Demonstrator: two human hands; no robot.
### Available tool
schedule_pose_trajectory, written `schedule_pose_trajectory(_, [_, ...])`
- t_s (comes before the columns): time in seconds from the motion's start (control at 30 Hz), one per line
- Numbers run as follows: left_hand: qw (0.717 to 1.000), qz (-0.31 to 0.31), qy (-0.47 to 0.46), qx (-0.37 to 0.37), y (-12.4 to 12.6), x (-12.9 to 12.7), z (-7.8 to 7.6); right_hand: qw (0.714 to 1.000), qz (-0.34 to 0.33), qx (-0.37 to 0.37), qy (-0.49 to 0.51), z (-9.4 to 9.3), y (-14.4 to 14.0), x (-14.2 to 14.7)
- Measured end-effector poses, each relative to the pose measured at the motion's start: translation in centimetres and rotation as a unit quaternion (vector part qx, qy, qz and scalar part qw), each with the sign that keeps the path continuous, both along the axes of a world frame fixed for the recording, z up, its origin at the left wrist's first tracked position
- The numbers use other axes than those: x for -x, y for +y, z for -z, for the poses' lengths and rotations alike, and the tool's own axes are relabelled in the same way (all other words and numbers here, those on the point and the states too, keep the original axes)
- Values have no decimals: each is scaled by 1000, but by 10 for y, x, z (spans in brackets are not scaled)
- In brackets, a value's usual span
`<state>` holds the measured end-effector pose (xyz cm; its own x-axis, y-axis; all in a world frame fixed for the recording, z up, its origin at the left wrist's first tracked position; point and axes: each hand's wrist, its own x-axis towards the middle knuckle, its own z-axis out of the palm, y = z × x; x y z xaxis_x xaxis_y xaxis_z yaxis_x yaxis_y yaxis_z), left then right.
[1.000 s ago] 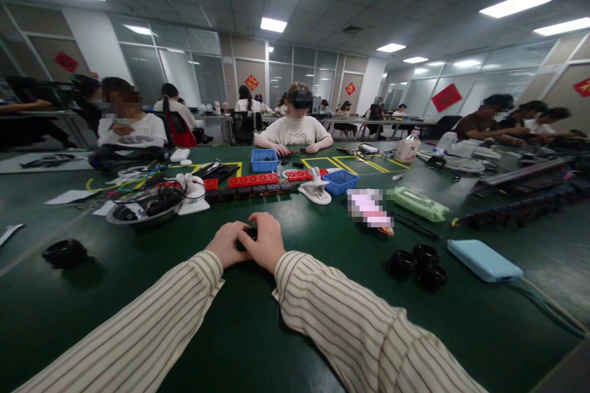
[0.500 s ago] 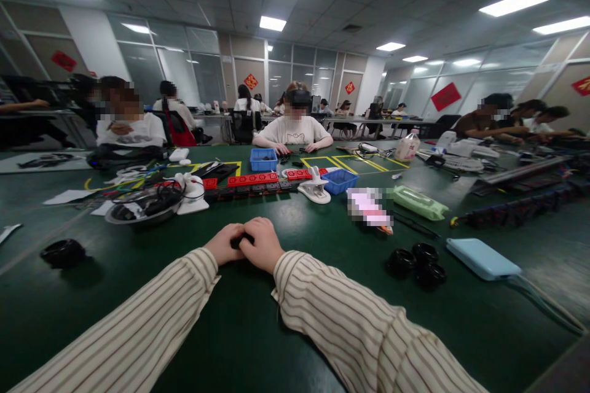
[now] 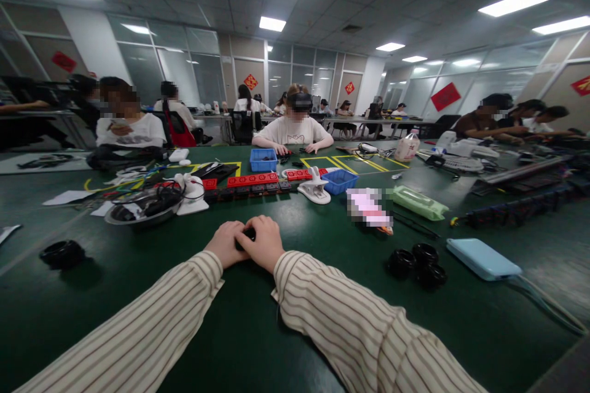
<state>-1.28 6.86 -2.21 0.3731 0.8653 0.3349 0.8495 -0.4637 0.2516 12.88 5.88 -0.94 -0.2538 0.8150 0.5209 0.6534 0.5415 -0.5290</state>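
Both hands meet over the green table, in the middle of the head view. My left hand (image 3: 227,243) is closed around one side of a small black piece (image 3: 250,234). From the other side my right hand (image 3: 263,242) wraps it, the thumb reaching across toward the left fingers. Only a little of the black piece shows; its colour matches the loose black rings, but its full shape is hidden. One thick black ring (image 3: 62,254) lies far to the left. Three similar black rings (image 3: 424,253) sit clustered to the right of my right arm.
A light blue power bank (image 3: 483,259) with a cable lies at the right. Farther back are a metal bowl (image 3: 144,217) of cables, a white clip stand (image 3: 314,187), a blue bin (image 3: 340,180) and a green packet (image 3: 418,203). A person (image 3: 294,126) sits opposite.
My left hand has shifted slightly right, closer against my right hand. A bit more of the black piece shows between the fingers and thumb.
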Motion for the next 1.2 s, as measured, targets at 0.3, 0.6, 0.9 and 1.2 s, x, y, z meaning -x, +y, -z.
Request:
schedule_pose_trajectory(0.3, [990, 86, -89, 71, 13, 15, 11, 993, -115, -30, -18, -4, -1, -3])
schedule_pose_trajectory(0.6, [991, 62, -108, 51, 7, 8, 10, 996, -80, -33, 25, -8, -8, -4])
schedule_pose_trajectory(0.9, [1000, 13, -5, 14, 2, 4, 2, 1000, -15, -9, -10, 0, -1, 0])
schedule_pose_trajectory(1.2, [992, 75, -88, 54, 8, 14, 6, 989, -139, -41, -17, -1, -1, -3])
